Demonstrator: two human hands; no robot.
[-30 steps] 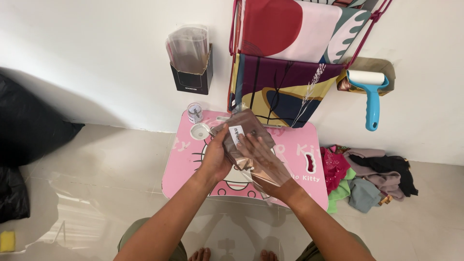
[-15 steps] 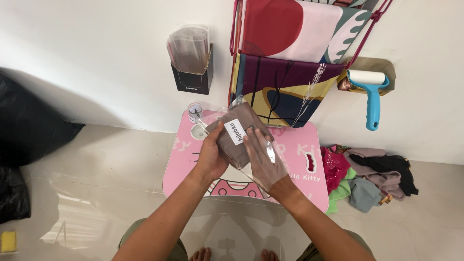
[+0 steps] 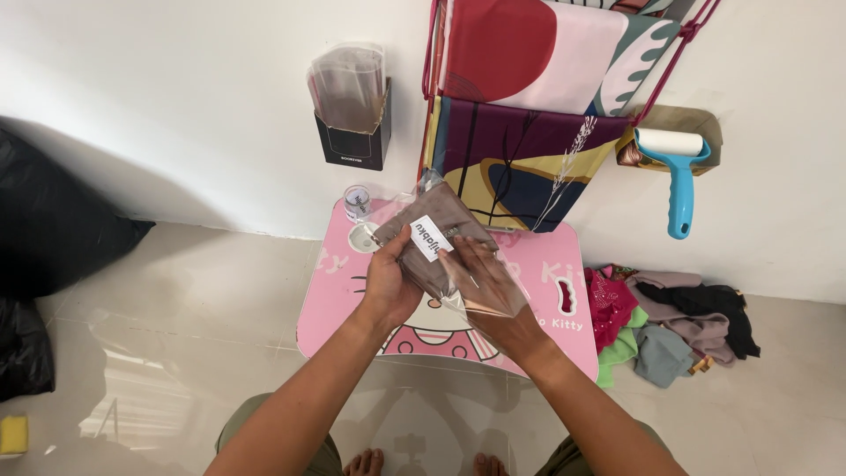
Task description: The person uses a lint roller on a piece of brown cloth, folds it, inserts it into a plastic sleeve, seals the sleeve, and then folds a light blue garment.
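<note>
Above the low pink table (image 3: 335, 308) with its cartoon print, the clear plastic bag (image 3: 445, 251) holding folded brown cloth is lifted clear of the tabletop, tilted, label side up. The left hand (image 3: 388, 282) clasps the bag's left edge, fingers curled around it. The right hand (image 3: 485, 282) is inside the bag's open end, fingers spread flat on the cloth. A small tape roll (image 3: 356, 202) stands at the table's far left corner.
</note>
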